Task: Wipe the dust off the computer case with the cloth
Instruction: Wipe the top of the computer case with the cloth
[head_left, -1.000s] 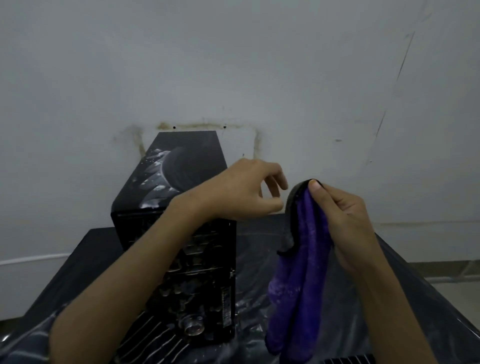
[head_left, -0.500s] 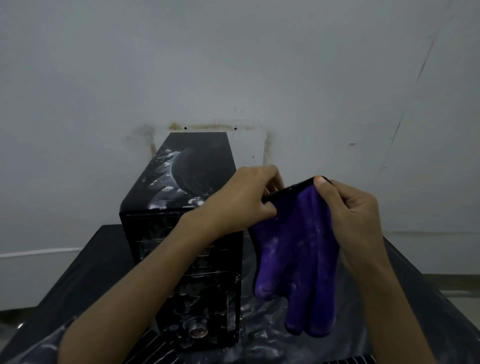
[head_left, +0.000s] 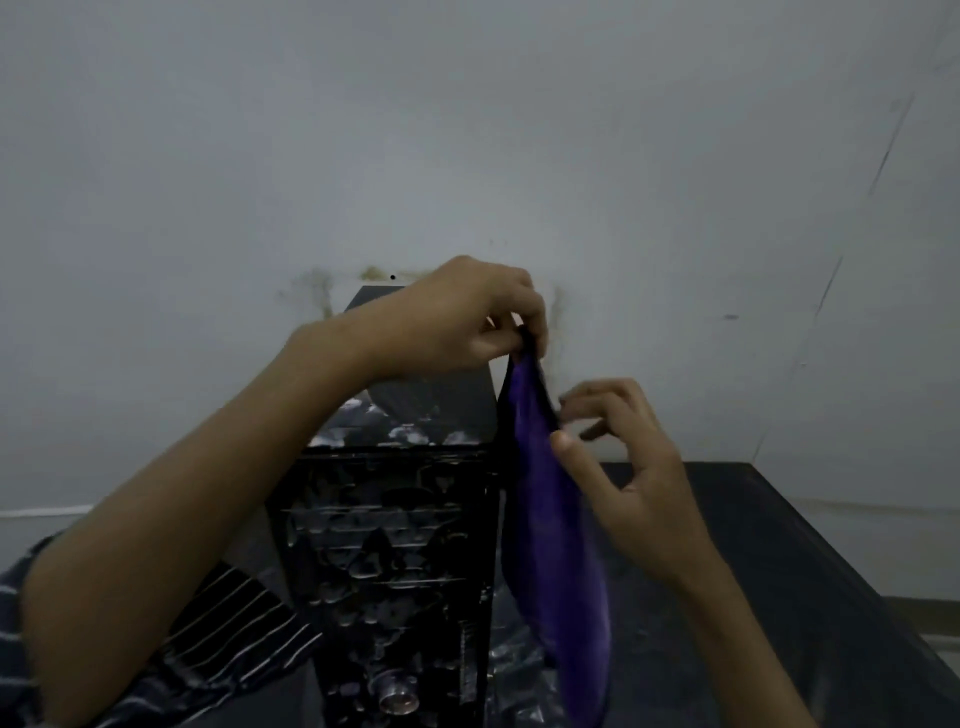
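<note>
A striped sleeve (head_left: 31, 623) sits at the far left, and from it the forearm reaches up over the black computer case (head_left: 395, 561), which stands upright on the dark desk (head_left: 810, 545) below and behind the left hand (head_left: 457, 317). That hand's fingers (head_left: 524, 312) pinch the top corner of the purple cloth (head_left: 550, 519), so the cloth hangs straight down from them, just right of the case's front edge. Whether cloth and case touch, I can't tell. Lower and to the right, the right hand (head_left: 623, 467) has its thumb against the cloth's right edge, with the fingers (head_left: 597, 400) curled loosely by the hem; a firm grip isn't clear. No writing on the case is readable. Crinkled plastic sheeting (head_left: 519, 660) lies under the cloth's tail.
</note>
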